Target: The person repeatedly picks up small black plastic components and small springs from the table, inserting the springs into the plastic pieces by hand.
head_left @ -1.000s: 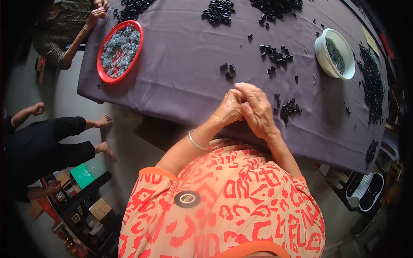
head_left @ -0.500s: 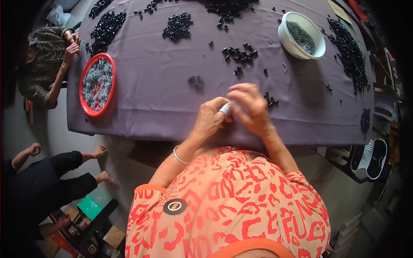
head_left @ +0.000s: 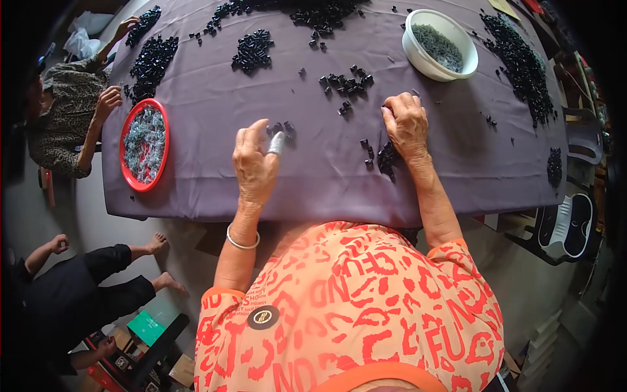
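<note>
My left hand [head_left: 255, 164] reaches over the tablecloth with its fingers apart, and a whitish wrap [head_left: 277, 142] covers one digit. Right beside its fingertips lies a small group of dark greyish pieces [head_left: 285, 129]; I cannot tell whether they touch. My right hand [head_left: 407, 127] is further right, palm down, its fingers curled together near the cloth. Whatever they hold, if anything, is hidden. Next to that wrist is a small heap of shiny black pieces [head_left: 387, 160], and another loose cluster of black pieces [head_left: 347, 82] lies between and beyond the hands.
A white bowl [head_left: 409, 49] of thin clear-grey pieces stands at the back right. At the left edge is a red tray [head_left: 164, 171] with similar pieces. Larger black heaps [head_left: 516, 65] lie around the purple cloth [head_left: 196, 130]. Another person's hand [head_left: 108, 103] rests at the left edge.
My hands were together in front of me and are now apart: the left moved left toward the greyish pieces, the right forward and right. The other person's hands have separated.
</note>
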The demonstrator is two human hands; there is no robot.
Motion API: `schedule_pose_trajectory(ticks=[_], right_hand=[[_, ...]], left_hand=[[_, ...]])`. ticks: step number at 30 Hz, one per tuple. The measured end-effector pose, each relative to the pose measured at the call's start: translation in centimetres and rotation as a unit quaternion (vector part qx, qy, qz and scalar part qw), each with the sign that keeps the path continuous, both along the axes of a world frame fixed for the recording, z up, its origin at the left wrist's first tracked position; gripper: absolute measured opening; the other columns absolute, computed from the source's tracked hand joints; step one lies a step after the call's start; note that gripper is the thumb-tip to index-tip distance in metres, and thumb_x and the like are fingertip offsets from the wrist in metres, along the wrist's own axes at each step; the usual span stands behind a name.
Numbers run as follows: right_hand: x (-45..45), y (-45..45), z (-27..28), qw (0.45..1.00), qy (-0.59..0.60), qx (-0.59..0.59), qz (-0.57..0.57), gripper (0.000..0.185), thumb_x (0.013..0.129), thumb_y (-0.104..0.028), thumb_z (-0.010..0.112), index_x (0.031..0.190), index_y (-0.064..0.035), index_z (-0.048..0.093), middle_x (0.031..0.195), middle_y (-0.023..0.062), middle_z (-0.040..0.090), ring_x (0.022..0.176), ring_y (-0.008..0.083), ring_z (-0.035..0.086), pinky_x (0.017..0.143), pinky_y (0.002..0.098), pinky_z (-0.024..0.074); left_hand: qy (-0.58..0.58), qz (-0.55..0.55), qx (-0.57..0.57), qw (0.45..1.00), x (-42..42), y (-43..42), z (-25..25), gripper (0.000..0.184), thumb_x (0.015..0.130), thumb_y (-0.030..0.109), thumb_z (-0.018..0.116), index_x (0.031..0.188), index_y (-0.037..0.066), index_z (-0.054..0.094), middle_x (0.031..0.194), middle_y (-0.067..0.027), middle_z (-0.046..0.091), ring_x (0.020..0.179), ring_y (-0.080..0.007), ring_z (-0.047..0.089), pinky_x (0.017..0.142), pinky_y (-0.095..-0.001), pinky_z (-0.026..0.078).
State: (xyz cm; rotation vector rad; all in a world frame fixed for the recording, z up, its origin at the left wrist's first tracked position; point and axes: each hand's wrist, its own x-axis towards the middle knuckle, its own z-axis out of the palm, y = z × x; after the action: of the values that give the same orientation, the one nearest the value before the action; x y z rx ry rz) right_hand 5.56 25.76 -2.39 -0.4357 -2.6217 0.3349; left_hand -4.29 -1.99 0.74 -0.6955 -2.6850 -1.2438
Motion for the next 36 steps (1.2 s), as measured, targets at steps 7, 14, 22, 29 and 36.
schedule_pose_trajectory(ticks=[7,14,22,29,36], right_hand=[[2.9,-4.1,4.0,0.96,0.111,-0.148,0.212,0.019,0.077,-0.002,0.068,0.094,-0.0043,0.061,0.084,0.0102,0.063,0.075,0.0301,0.062,0.066,0.0393,0.0472],[6.9,-6.6,4.3,0.939,0.096,-0.149,0.294,0.029,0.078,0.0,0.063,0.107,-0.0004,0.06,0.082,0.0087,0.063,0.074,0.0234,0.062,0.065,0.0351,0.0492],[6.5,-4.9,4.3,0.937,0.112,-0.18,0.277,0.027,0.073,0.006,0.069,0.098,-0.0025,0.064,0.082,0.01,0.062,0.073,0.0256,0.062,0.064,0.0358,0.0505],[1.8,4.7,1.1,0.984,0.095,-0.134,-0.069,0.012,0.08,-0.011,0.07,0.091,-0.0093,0.066,0.085,0.0111,0.06,0.082,0.0322,0.061,0.072,0.0417,0.0503],[-0.4,5.6,-0.1,0.992,-0.041,0.042,-0.113,0.009,0.082,-0.02,0.069,0.086,-0.0136,0.064,0.091,0.0057,0.059,0.093,0.027,0.06,0.077,0.0451,0.0468]], left_hand=[[-0.5,-0.136,0.254,0.817,4.3,4.8,0.8,0.021,0.088,0.016,0.071,0.1,-0.001,0.068,0.073,-0.0039,0.065,0.06,-0.0085,0.058,0.052,-0.0219,0.046],[-0.597,-0.213,0.176,0.753,5.4,4.3,0.4,0.021,0.087,0.018,0.071,0.095,-0.002,0.07,0.074,-0.0041,0.065,0.061,-0.0079,0.058,0.052,-0.0209,0.046],[-0.586,-0.17,0.172,0.774,6.3,3.5,1.0,0.016,0.087,0.015,0.07,0.09,-0.001,0.07,0.067,-0.0035,0.063,0.058,-0.0085,0.056,0.053,-0.0224,0.045],[-0.542,-0.106,0.284,0.784,6.6,3.5,-0.4,0.013,0.091,0.012,0.065,0.089,0.0,0.068,0.065,-0.0025,0.061,0.058,-0.009,0.055,0.055,-0.0226,0.044],[-0.523,-0.102,0.37,0.761,6.8,2.6,-2.0,0.015,0.094,0.016,0.064,0.098,0.001,0.063,0.076,-0.0042,0.062,0.062,-0.0113,0.057,0.056,-0.0255,0.048]])
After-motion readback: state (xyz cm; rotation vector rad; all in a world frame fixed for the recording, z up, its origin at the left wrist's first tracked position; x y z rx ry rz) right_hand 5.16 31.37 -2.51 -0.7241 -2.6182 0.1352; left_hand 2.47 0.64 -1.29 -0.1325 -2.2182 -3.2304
